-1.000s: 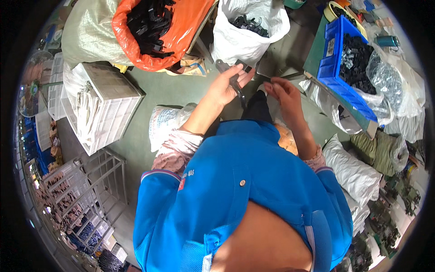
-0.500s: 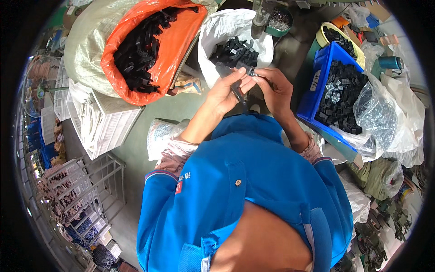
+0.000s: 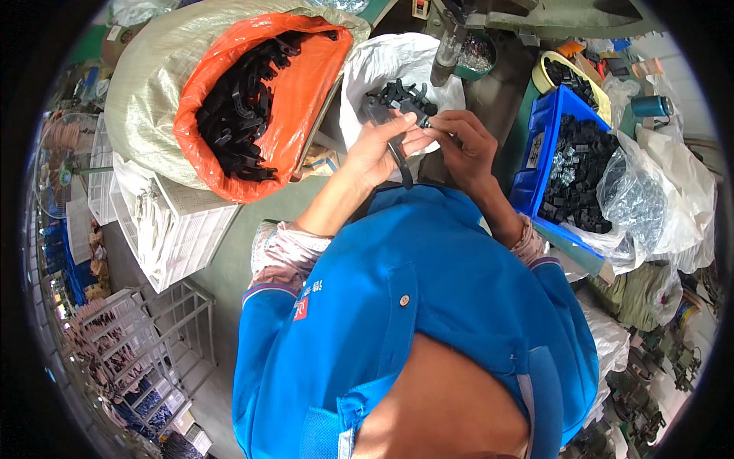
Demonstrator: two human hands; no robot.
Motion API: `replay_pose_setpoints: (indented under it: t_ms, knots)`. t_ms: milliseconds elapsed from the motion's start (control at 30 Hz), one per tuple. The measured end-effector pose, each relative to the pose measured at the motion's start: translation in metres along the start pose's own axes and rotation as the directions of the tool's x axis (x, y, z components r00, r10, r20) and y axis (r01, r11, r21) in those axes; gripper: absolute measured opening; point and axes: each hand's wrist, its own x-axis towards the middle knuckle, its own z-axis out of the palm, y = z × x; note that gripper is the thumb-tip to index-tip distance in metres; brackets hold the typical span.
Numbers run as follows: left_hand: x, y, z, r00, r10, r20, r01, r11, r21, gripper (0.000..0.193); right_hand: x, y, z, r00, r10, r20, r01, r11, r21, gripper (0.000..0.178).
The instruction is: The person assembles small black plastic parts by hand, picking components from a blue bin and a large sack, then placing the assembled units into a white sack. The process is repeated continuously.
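My left hand [image 3: 376, 153] is closed on a long black plastic part [image 3: 401, 165], whose dark end sticks out below the fingers. My right hand [image 3: 466, 144] meets it at the part's upper end, thumb and fingers pinched around a small shiny piece [image 3: 426, 122], too small to name. Just beyond both hands stands a white bag [image 3: 451, 93] with several black plastic parts [image 3: 404, 93] inside. To the left, an orange-lined sack [image 3: 310, 107] holds a heap of long black curved parts [image 3: 235, 111].
At right a blue bin [image 3: 527, 172] contains small black pieces and a clear bag. Behind it are a yellow tub [image 3: 544, 70] and a teal cylinder [image 3: 651, 105]. A green bowl [image 3: 482, 70] of small metal bits stands beside a metal post [image 3: 449, 55]. White crates [image 3: 191, 241] stand left.
The view has shifted slightly, so the sack, bag and bins sit a little lower. Both hands stay together on the black part, with only small finger movement.
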Motion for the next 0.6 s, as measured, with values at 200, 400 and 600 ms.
replay_pose_setpoints:
  t_ms: [200, 400, 600]
  knots:
    - [0.004, -0.006, 0.001, 0.996, 0.066, -0.053, -0.064, 0.997, 0.044, 0.014, 0.002, 0.014, -0.001, 0.994, 0.091, 0.055, -0.095, 0.992, 0.080, 0.020]
    - [0.011, 0.010, 0.000, 0.996, -0.067, 0.057, 0.040, 0.924, 0.380, 0.019, 0.013, 0.010, -0.020, 0.893, 0.283, 0.350, -0.322, 0.945, 0.057, 0.052]
    - [0.015, -0.008, 0.010, 0.998, -0.029, 0.049, 0.006, 0.907, 0.422, 0.021, 0.003, 0.024, -0.018, 0.974, 0.194, 0.116, -0.155, 0.946, -0.284, 0.061]
